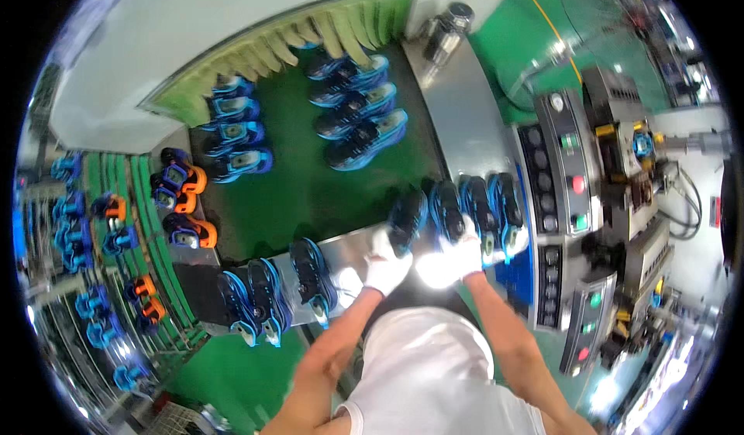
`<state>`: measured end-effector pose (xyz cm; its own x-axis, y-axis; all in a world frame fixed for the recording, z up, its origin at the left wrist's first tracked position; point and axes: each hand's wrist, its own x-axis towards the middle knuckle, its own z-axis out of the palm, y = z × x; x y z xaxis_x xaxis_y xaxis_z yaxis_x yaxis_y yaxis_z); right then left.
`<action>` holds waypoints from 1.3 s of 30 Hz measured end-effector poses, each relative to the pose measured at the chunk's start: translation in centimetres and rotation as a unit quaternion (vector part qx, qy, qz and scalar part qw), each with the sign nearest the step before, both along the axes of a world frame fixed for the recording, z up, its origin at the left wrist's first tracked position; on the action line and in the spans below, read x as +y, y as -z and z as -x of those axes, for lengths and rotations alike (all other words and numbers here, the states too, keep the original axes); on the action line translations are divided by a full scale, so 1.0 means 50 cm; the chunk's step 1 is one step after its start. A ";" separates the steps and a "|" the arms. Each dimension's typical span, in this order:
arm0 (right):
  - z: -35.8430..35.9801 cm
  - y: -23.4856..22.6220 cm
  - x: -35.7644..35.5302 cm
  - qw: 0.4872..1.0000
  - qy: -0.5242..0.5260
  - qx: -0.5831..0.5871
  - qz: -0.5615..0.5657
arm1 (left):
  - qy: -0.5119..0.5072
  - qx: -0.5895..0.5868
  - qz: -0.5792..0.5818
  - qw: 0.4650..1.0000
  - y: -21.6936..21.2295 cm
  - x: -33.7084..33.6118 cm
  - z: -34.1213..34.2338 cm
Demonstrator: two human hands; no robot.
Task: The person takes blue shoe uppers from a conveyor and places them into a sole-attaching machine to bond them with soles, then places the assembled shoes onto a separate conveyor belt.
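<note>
The gloved left hand [387,264] grips a dark shoe [408,216] by its heel and the right hand [460,254] grips the neighbouring shoe [446,205], both at the counter [353,247], each (probably light, soft-topped, firm-soled) likely best held by the heel.

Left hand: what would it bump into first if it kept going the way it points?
The dark shoe right ahead of the left hand; they seem to touch already, though depth is hard to judge.
</note>
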<state>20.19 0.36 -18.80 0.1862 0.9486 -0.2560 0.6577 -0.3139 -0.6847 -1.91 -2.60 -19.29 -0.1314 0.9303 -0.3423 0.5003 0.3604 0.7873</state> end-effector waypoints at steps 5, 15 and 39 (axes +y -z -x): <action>0.011 -0.044 0.016 0.993 0.084 -0.034 0.073 | 0.001 -0.030 0.041 0.999 -0.041 0.072 0.037; 0.035 -0.040 -0.073 0.987 0.094 0.097 0.082 | 0.288 0.116 -0.114 0.944 -0.076 0.039 0.020; -0.037 -0.043 -0.329 0.949 0.113 0.293 0.019 | 0.304 0.074 -0.052 0.949 -0.086 0.104 0.000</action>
